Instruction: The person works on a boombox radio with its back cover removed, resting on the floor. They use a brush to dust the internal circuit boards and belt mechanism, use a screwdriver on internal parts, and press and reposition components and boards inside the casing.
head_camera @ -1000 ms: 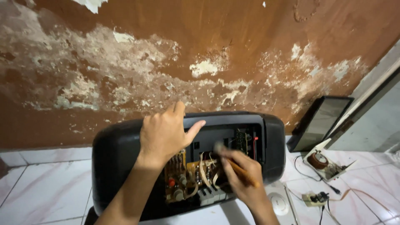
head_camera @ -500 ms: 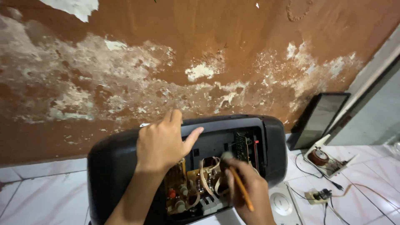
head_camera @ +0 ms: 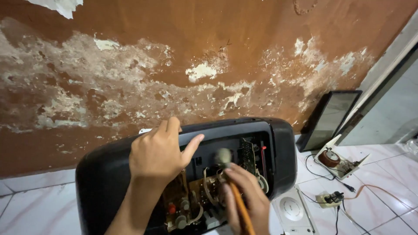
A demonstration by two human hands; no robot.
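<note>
Brush (head_camera: 230, 182) held in right hand (head_camera: 246, 200) closed grip.

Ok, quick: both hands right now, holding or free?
Left hand: open, resting on top of the black casing, gripping nothing.
Right hand: closed around an orange-handled brush.

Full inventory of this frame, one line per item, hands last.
black device casing: 1, black, on the floor against the wall, back open
circuit boards and wiring: several, brown and green boards with pale wires, inside the open back
brush: 1, grey bristles, orange handle, tip inside the casing
wall: 1, brown with peeling pale patches, behind
dark flat panel: 1, black, leaning on the wall at right
small round part on a board: 1, brown, on the floor at right
white flat unit: 1, white, on the floor beside the casing
cables: several, black and orange, floor right
tiled floor: white
left hand: resting on the casing's top edge
right hand: gripping the brush handle
</note>
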